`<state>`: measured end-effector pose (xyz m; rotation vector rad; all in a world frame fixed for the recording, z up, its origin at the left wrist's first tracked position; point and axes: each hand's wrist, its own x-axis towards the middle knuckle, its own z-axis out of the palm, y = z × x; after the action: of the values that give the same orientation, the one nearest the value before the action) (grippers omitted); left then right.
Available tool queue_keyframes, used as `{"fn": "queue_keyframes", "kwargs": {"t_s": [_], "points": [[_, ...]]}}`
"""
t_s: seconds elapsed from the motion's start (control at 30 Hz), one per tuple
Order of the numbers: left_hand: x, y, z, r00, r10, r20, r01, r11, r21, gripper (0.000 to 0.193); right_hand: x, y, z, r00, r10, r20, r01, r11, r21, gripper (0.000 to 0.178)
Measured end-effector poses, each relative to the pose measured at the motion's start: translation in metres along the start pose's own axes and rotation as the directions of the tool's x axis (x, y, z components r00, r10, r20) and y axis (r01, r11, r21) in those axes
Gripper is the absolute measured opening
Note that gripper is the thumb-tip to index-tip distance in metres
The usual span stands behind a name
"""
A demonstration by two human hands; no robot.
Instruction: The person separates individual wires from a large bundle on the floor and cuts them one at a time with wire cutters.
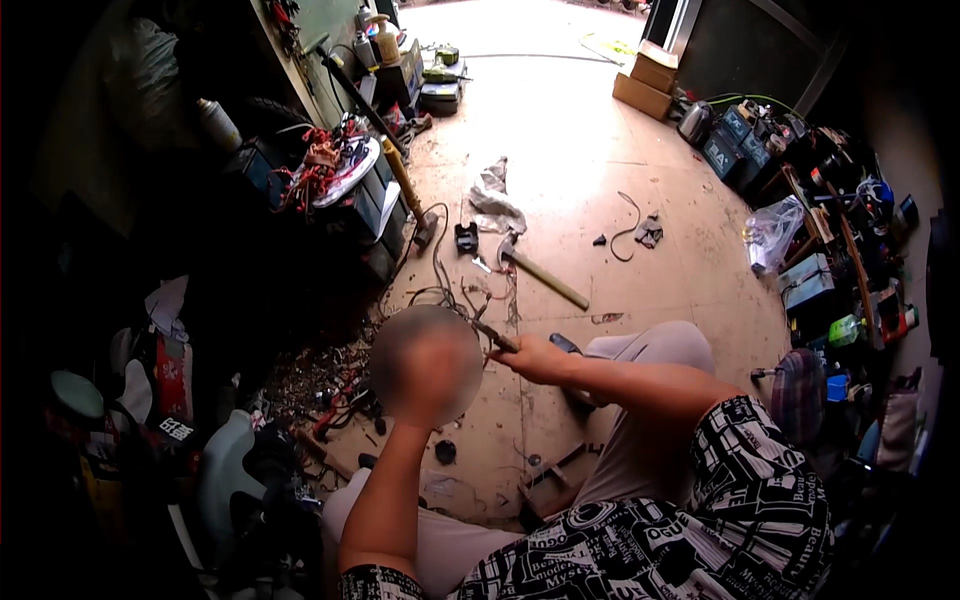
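Note:
My right hand (pixel 538 360) is closed around the end of a dark, slim rod-like tool (pixel 492 334); its exact kind does not show. The tool points up and left towards my left hand (pixel 432 368). A round blur covers that hand, so its fingers and anything in them are hidden. Dark cables (pixel 432 296) lie on the floor just beyond the blur. Past the tool rests a hammer (pixel 545 278) with a wooden handle, and near its head are a small spanner (pixel 481 265) and a black plastic part (pixel 466 238).
Scrap bits (pixel 310 385) litter the floor at the left. A crumpled grey cloth (pixel 495 205) lies ahead. A yellow-handled sledgehammer (pixel 403 180) leans by the left-hand clutter. Along the right stand batteries (pixel 722 157), a kettle (pixel 695 123), a clear plastic bag (pixel 773 235) and cardboard boxes (pixel 643 95).

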<state>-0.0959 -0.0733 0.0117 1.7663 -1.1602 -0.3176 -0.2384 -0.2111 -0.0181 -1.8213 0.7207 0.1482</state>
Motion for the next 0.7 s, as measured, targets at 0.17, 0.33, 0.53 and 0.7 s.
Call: {"fn": "queue_keyframes", "kwargs": {"t_s": [0.17,0.33,0.53,0.7], "points": [[-0.010,-0.011,0.013,0.817,-0.497,0.293,0.576,0.674,-0.463,0.040,0.003,0.007,0.012,0.999,0.046,-0.012,-0.047,0.991,-0.124,0.037],[-0.029,-0.010,0.042,0.636,-0.464,0.617,0.766,0.475,-0.433,0.037,0.008,0.028,0.022,0.999,0.001,0.043,-0.010,0.981,0.194,0.032],[-0.036,-0.006,0.047,0.731,-0.383,0.564,0.680,0.480,-0.555,0.036,0.009,0.018,0.026,0.997,-0.030,0.072,0.017,0.984,0.176,0.034],[-0.037,0.002,0.053,0.744,-0.420,0.520,0.664,0.553,-0.503,0.044,0.005,0.013,0.024,0.977,-0.179,0.119,0.190,0.978,-0.084,0.028]]}}
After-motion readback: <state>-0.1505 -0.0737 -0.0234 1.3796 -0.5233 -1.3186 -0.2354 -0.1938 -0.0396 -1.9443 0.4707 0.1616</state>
